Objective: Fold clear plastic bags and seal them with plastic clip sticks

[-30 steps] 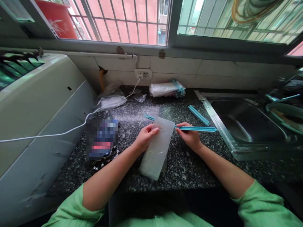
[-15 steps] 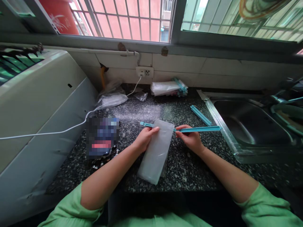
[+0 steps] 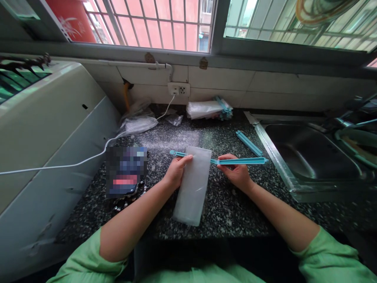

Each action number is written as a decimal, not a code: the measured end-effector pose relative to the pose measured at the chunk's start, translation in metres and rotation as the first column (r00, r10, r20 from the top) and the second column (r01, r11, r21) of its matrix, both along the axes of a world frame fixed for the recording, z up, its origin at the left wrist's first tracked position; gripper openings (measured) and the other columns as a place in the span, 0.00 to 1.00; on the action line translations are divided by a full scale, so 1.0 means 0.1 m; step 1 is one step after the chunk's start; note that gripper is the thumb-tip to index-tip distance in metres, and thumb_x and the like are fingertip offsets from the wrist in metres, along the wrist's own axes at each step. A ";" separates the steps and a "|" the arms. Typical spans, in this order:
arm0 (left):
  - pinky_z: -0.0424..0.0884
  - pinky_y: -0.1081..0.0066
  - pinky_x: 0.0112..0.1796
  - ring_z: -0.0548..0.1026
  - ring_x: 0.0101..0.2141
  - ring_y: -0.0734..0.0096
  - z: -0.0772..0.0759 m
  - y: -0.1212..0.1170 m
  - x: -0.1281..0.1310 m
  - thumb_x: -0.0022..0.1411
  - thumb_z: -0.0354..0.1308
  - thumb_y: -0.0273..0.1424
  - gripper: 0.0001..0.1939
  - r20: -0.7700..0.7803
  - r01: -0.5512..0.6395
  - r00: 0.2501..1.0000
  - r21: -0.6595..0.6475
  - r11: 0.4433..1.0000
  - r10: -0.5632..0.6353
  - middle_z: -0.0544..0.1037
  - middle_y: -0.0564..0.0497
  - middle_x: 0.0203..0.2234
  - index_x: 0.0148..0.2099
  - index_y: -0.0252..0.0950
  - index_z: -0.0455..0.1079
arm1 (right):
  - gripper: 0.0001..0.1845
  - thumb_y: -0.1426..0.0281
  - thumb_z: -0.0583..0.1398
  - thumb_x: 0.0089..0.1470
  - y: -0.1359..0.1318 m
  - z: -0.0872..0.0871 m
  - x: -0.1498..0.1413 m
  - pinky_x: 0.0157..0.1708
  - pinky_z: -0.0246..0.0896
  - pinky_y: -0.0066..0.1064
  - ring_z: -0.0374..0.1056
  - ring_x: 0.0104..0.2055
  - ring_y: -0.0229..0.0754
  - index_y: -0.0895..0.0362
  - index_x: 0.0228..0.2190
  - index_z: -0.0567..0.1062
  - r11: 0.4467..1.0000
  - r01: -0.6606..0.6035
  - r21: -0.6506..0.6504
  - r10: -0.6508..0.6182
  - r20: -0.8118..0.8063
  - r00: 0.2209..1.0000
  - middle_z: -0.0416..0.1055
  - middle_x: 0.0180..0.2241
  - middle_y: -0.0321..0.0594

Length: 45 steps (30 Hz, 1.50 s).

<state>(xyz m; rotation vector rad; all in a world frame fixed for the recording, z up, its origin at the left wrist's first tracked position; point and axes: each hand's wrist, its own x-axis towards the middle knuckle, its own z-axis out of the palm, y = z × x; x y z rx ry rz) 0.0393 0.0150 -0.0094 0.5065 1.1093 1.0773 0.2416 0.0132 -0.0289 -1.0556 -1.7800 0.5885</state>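
My left hand [image 3: 177, 171] pinches a folded clear plastic bag [image 3: 193, 190] near its upper left edge, thumb on top. A light-blue bag sealing clip [image 3: 243, 161] lies opened out in a long line. One arm of it runs behind the bag's top, with its rounded end sticking out on the left above my left hand. My right hand [image 3: 235, 171] grips the clip near its middle, just right of the bag, with thumb and fingers closed. The bag hangs down over the counter toward me; my left fingers behind it are hidden.
Loose blue clips [image 3: 249, 143] lie on the speckled counter [image 3: 235, 212] by the steel sink [image 3: 312, 153]. A stack of bags with blue clips [image 3: 209, 109] rests against the tiled wall. On the left are a blurred-out phone-like object [image 3: 126, 171], a white cable [image 3: 88, 162] and crumpled plastic [image 3: 140, 124].
The bag has shifted slightly left and hangs straighter. The clip has moved left with it and turned, so its channel side shows more. Both hands keep their grip.
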 end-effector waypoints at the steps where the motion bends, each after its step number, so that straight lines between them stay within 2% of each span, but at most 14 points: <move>1: 0.62 0.74 0.18 0.66 0.15 0.74 0.00 0.00 0.00 0.36 0.63 0.34 0.11 0.000 0.003 1.000 0.004 1.000 -0.003 0.71 0.54 0.13 0.22 0.33 0.67 | 0.08 0.65 0.61 0.50 0.00 0.00 0.00 0.35 0.68 0.31 0.69 0.34 0.38 0.56 0.32 0.73 1.000 0.003 0.028 -0.003 0.009 1.000 0.72 0.32 0.39; 5: 0.62 0.74 0.19 0.68 0.16 0.74 0.00 -0.01 0.01 0.36 0.64 0.34 0.12 0.000 0.014 1.000 0.018 1.000 -0.014 0.72 0.53 0.14 0.22 0.32 0.68 | 0.05 0.68 0.60 0.50 0.00 0.01 0.00 0.34 0.67 0.30 0.69 0.34 0.38 0.57 0.30 0.73 0.995 0.008 0.102 -0.011 0.034 0.999 0.72 0.31 0.39; 11: 0.62 0.73 0.20 0.68 0.16 0.73 -0.02 -0.02 0.01 0.35 0.65 0.35 0.12 -0.016 0.022 1.000 0.035 0.999 -0.021 0.72 0.53 0.14 0.22 0.32 0.68 | 0.05 0.69 0.59 0.52 -0.02 0.05 0.00 0.28 0.67 0.26 0.68 0.30 0.36 0.57 0.31 0.73 0.999 -0.002 0.052 0.001 0.033 0.999 0.72 0.31 0.39; 16: 0.61 0.74 0.19 0.67 0.15 0.74 -0.03 -0.02 0.01 0.34 0.65 0.35 0.12 -0.009 0.025 1.000 0.044 0.999 -0.025 0.71 0.53 0.13 0.20 0.32 0.68 | 0.05 0.69 0.59 0.51 -0.02 0.02 0.00 0.29 0.68 0.27 0.69 0.31 0.37 0.57 0.32 0.74 0.998 0.012 0.057 -0.013 0.024 1.000 0.73 0.32 0.41; 20: 0.61 0.74 0.18 0.67 0.15 0.74 -0.03 -0.02 0.01 0.35 0.65 0.35 0.12 -0.014 0.024 1.000 0.052 0.998 -0.024 0.71 0.53 0.13 0.20 0.32 0.68 | 0.06 0.69 0.60 0.51 -0.02 0.01 0.01 0.31 0.70 0.30 0.71 0.33 0.39 0.56 0.33 0.75 0.993 0.024 0.117 -0.027 0.020 0.999 0.75 0.33 0.42; 26: 0.61 0.75 0.19 0.67 0.15 0.75 -0.05 -0.03 0.01 0.34 0.66 0.37 0.14 -0.022 0.051 0.999 0.065 0.997 -0.049 0.71 0.53 0.13 0.21 0.32 0.68 | 0.07 0.69 0.59 0.52 -0.02 0.09 0.01 0.29 0.68 0.29 0.69 0.30 0.37 0.55 0.35 0.76 0.980 -0.004 0.199 -0.017 0.106 0.994 0.73 0.30 0.40; 31: 0.62 0.74 0.20 0.68 0.16 0.74 -0.06 -0.03 0.03 0.34 0.66 0.37 0.15 -0.037 0.058 0.998 0.084 0.995 -0.055 0.72 0.53 0.14 0.21 0.32 0.69 | 0.09 0.71 0.58 0.52 -0.02 0.07 0.01 0.30 0.67 0.27 0.68 0.30 0.36 0.55 0.37 0.74 0.972 -0.029 0.235 0.003 0.106 0.994 0.71 0.30 0.39; 36: 0.62 0.75 0.20 0.67 0.16 0.75 -0.08 -0.03 0.02 0.34 0.66 0.38 0.16 -0.054 0.068 0.997 0.094 0.993 -0.063 0.72 0.53 0.14 0.22 0.32 0.69 | 0.11 0.71 0.59 0.51 -0.02 0.02 0.01 0.30 0.68 0.26 0.67 0.28 0.34 0.54 0.39 0.71 0.971 0.009 0.237 -0.029 0.077 0.997 0.71 0.29 0.36; 40: 0.61 0.75 0.20 0.67 0.16 0.75 -0.10 -0.03 0.02 0.34 0.66 0.40 0.16 -0.067 0.094 0.994 0.116 0.989 -0.086 0.72 0.53 0.14 0.22 0.32 0.70 | 0.08 0.72 0.58 0.52 -0.02 0.03 0.01 0.28 0.67 0.26 0.66 0.27 0.34 0.54 0.37 0.71 0.957 -0.028 0.289 -0.018 0.156 0.988 0.70 0.28 0.36; 45: 0.62 0.75 0.21 0.68 0.17 0.75 -0.13 -0.03 0.01 0.36 0.66 0.41 0.18 -0.091 0.130 0.989 0.142 0.981 -0.118 0.73 0.52 0.15 0.22 0.31 0.70 | 0.10 0.72 0.57 0.54 -0.01 0.05 0.02 0.31 0.67 0.28 0.68 0.31 0.36 0.55 0.39 0.73 0.948 -0.074 0.311 0.002 0.226 0.974 0.71 0.31 0.40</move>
